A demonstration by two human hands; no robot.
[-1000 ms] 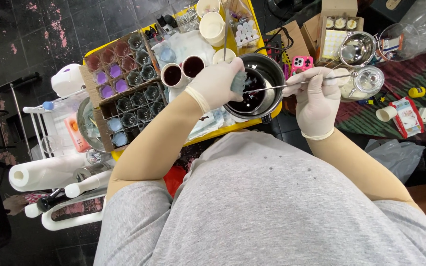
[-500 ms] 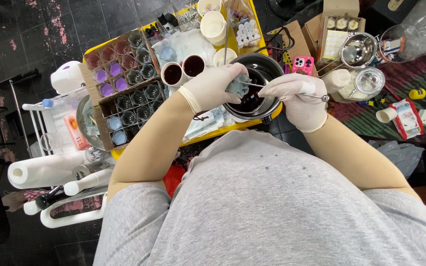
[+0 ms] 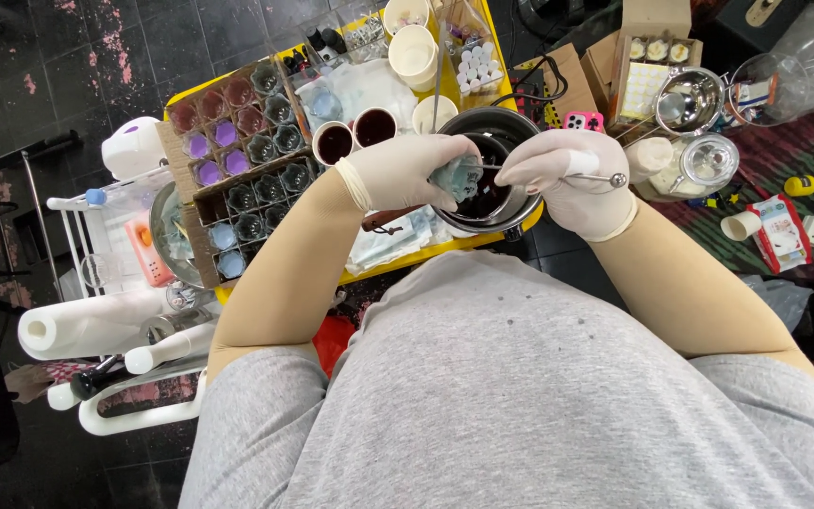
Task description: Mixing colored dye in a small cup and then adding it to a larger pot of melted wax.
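Note:
My left hand, in a pale glove, holds a small clear glass holder over a dark metal pot of dark liquid. My right hand, also gloved, grips a thin metal tool whose tip points left into the glass. Both hands meet above the pot on the yellow table. Two cups of dark red liquid stand just left of the pot.
A cardboard tray of small glass holders, some purple or blue, lies to the left. White cups stand at the back. Right of the pot are a pink phone, metal bowl, glass jar and boxes. A paper roll lies lower left.
My right hand has moved left from beside the glass jar to the pot, bringing the metal tool's tip to the glass in my left hand. My left hand stayed over the pot.

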